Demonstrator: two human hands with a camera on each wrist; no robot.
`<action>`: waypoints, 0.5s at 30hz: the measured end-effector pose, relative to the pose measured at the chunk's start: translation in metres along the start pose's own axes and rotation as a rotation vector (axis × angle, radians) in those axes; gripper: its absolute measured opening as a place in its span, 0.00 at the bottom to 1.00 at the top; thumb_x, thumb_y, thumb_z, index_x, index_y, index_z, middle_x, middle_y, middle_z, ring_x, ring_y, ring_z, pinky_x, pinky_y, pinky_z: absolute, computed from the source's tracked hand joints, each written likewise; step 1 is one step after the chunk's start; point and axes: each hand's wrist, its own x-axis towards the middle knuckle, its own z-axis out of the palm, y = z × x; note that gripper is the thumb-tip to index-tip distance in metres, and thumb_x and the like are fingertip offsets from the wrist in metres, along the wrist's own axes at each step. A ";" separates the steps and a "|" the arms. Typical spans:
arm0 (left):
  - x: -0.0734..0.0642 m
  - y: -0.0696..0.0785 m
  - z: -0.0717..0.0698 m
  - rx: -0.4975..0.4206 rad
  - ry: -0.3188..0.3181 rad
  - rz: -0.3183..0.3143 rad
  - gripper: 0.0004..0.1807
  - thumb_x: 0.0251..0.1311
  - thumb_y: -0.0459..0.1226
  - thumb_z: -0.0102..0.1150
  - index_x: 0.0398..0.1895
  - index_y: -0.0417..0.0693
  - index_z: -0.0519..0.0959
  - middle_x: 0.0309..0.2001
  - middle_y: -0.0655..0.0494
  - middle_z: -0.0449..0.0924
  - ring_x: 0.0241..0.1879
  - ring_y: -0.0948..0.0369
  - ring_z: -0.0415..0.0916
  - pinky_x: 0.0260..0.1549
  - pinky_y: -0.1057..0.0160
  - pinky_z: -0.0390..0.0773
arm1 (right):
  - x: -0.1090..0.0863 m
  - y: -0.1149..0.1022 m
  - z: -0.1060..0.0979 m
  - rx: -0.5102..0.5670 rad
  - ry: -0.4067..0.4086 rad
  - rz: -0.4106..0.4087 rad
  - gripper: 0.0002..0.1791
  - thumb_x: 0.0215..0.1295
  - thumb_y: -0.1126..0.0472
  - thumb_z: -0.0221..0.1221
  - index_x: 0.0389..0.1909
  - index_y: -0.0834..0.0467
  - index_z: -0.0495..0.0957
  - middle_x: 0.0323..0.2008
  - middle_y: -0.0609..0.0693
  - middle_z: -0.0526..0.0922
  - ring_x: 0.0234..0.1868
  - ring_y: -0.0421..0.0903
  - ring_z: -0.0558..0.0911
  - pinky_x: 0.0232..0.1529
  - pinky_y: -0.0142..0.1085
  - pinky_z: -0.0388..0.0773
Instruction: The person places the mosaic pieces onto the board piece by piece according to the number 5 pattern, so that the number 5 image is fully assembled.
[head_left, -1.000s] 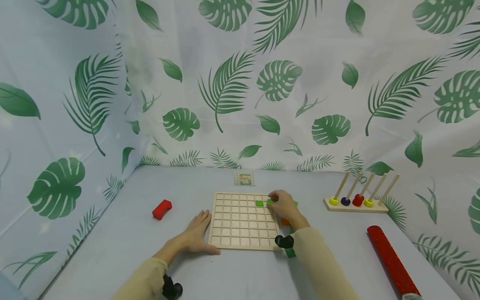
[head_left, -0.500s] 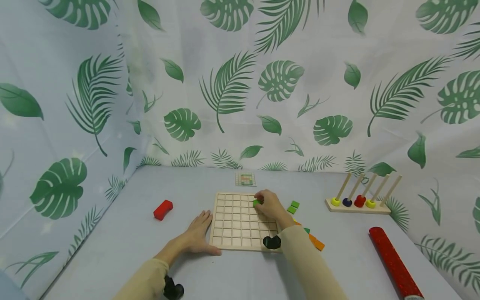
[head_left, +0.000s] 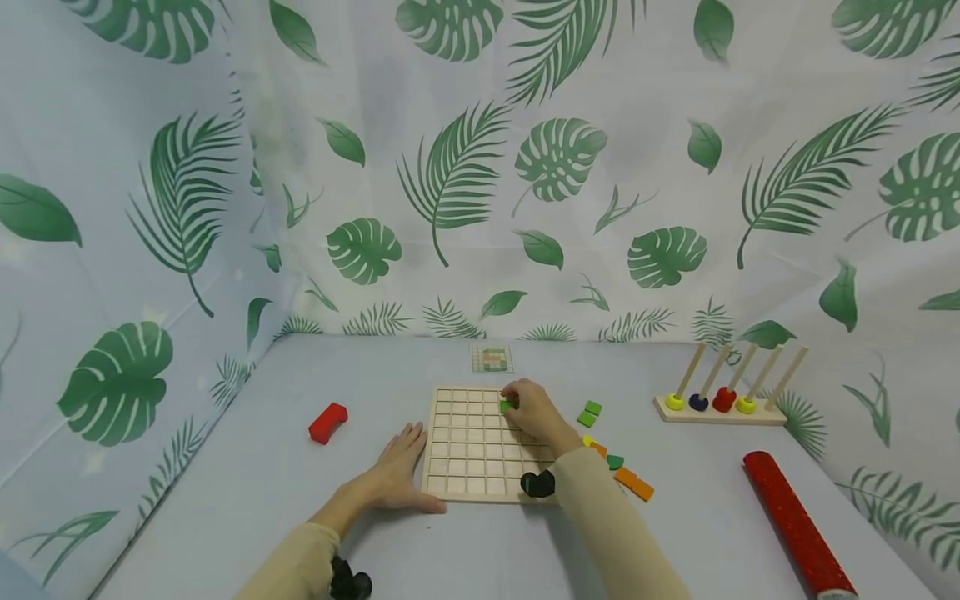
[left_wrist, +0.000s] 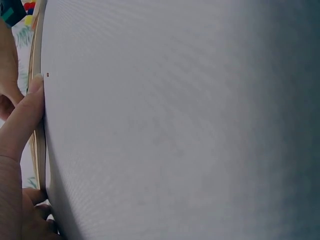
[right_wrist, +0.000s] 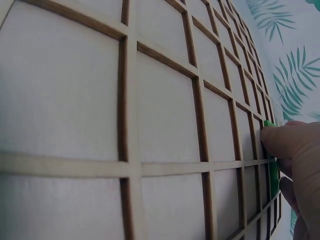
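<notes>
While the right hand (head_left: 538,414) pinches one green tile (head_left: 507,406) at the far part of one wooden grid board (head_left: 460,447), the left hand (head_left: 393,475), thumb spread wide, touches the board's left edge; two green squares (head_left: 587,419) lie to the right.
</notes>
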 end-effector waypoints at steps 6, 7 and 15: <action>0.001 0.001 -0.001 0.000 -0.006 0.004 0.68 0.36 0.66 0.67 0.71 0.30 0.49 0.72 0.36 0.44 0.72 0.44 0.36 0.68 0.47 0.43 | 0.000 0.004 -0.002 -0.020 -0.001 0.018 0.15 0.56 0.68 0.65 0.45 0.64 0.80 0.37 0.51 0.78 0.39 0.46 0.78 0.39 0.36 0.78; 0.002 0.001 -0.001 -0.002 -0.007 0.002 0.68 0.36 0.66 0.67 0.71 0.30 0.49 0.72 0.36 0.44 0.72 0.44 0.36 0.68 0.47 0.43 | 0.000 0.004 -0.003 -0.014 0.001 0.020 0.15 0.56 0.68 0.65 0.46 0.64 0.80 0.37 0.51 0.79 0.39 0.46 0.78 0.39 0.36 0.78; 0.001 -0.001 0.001 0.005 -0.008 -0.003 0.68 0.36 0.67 0.67 0.71 0.31 0.49 0.72 0.37 0.44 0.72 0.45 0.36 0.68 0.48 0.43 | -0.003 0.007 0.000 0.052 0.036 0.043 0.15 0.55 0.68 0.64 0.45 0.62 0.80 0.40 0.51 0.82 0.43 0.48 0.80 0.43 0.40 0.79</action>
